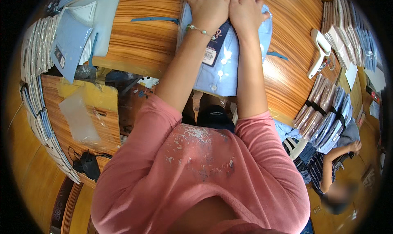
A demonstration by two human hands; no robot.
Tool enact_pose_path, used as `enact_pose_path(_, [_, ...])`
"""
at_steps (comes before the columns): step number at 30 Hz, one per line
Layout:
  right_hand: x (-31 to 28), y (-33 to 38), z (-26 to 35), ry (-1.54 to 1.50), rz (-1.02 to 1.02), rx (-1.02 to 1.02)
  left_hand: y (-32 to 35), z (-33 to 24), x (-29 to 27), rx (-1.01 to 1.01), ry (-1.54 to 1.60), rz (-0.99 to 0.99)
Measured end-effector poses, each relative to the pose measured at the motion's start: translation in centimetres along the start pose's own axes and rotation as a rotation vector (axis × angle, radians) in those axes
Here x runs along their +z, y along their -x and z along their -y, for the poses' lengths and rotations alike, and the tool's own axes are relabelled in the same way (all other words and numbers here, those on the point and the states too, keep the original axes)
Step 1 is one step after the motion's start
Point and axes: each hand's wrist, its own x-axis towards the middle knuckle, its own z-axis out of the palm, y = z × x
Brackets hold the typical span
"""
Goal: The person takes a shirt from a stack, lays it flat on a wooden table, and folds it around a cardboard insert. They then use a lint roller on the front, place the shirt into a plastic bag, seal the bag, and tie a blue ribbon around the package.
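A folded light-blue button-up shirt point(225, 70) lies on the wood-grain table in front of me, apparently inside a clear plastic bag. A dark-blue tag point(219, 39) with a white barcode label rests on its front, partly covered by my left wrist. My left hand point(209, 8) presses flat on the shirt's far part, its fingertips at the picture's upper edge. Close beside it, my right hand point(245, 11) also lies on the shirt, fingers stretched out and thumb apart. Neither hand grips anything visible. A blue strip point(153, 19) lies left of the shirt, another blue strip point(278, 55) right.
Stacked packaged shirts point(39, 49) line the left, with a blue packaged shirt point(71, 41) on white sheets. At right lie a white plastic handled tool point(319, 49), black-strapped shirt bundles point(323, 107) and more packaged shirts point(344, 25). Another person's arm point(327, 168) shows at lower right.
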Motion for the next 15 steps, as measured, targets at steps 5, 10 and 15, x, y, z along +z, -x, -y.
enact_pose_path(5, [1.0, -0.6, -0.9, 0.091, -0.005, 0.065, -0.3, 0.4, 0.4, -0.009, -0.079, 0.032])
enact_pose_path(10, [1.4, -1.3, -2.0, -0.147, -0.076, 0.096, -1.0, 2.5, 2.5, -0.069, -0.021, 0.058])
enact_pose_path(15, [-1.0, -3.4, -1.7, -0.006, 0.364, 0.088, -1.9, 2.3, 0.4, -0.184, -0.054, 0.354])
